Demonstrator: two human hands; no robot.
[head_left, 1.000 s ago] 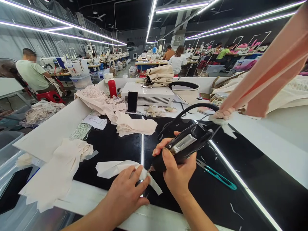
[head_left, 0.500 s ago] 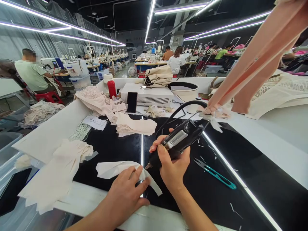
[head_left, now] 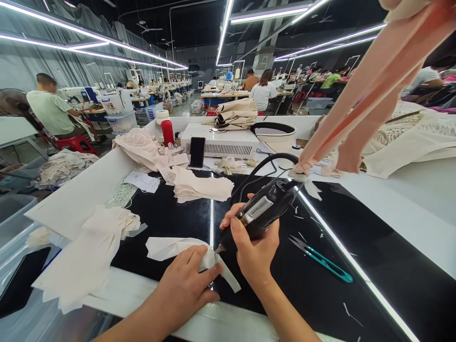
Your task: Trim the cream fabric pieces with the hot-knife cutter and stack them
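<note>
My right hand [head_left: 254, 242] is wrapped round a black handheld tool [head_left: 265, 206] with a silver plate. The tool's pointed metal tip touches or nearly touches a white fabric piece [head_left: 167, 248] on the black work surface [head_left: 164, 213]. Over the fabric lies my left hand [head_left: 192, 280], its fingers spread and pressing the cloth near the tip; part of the fabric is hidden under them. A cable and long pink fabric strips [head_left: 370, 90] run up from the tool's rear end.
Teal thread snips [head_left: 326, 263] lie at the right. Stacked beige pieces [head_left: 201, 183] and a phone [head_left: 197, 152] are ahead, before a white box [head_left: 221, 141]. More cloth [head_left: 81, 256] lies left. A red bottle [head_left: 167, 132] stands behind. People sit at machines farther off.
The view has shifted slightly, so the table appears a little farther right. My left fingers have moved slightly on the fabric, and the pink strips have swung a little left.
</note>
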